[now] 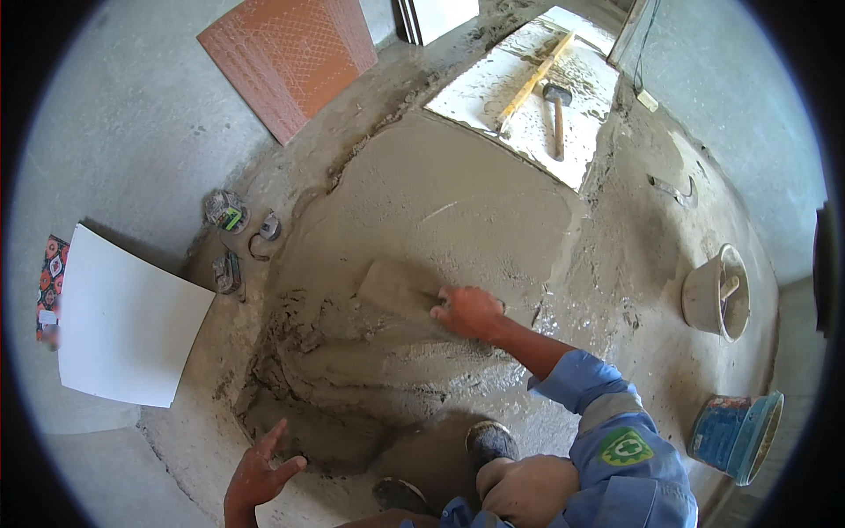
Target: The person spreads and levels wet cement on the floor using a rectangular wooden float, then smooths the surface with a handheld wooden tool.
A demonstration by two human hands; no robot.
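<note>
My right hand point(473, 312) is closed round the handle of a flat trowel point(396, 289). The blade lies on wet grey mortar point(458, 202) and is coated with the same mortar, so its edges are hard to make out. Beyond it the bed is smooth; nearer to me it is ridged and lumpy. At the lower left, my left hand point(264, 471) hovers with its fingers apart, holding nothing. My shoes point(490, 443) are at the near edge of the mortar.
Splashed white tiles point(475, 92) at the far side carry a yellow level point(534, 84) and a mallet point(558, 123). A reddish tile point(295, 62) and a white tile point(132, 317) lean on walls. Small tools point(227, 211) lie left; a grey bucket point(704, 295) and blue bucket point(726, 436) stand right.
</note>
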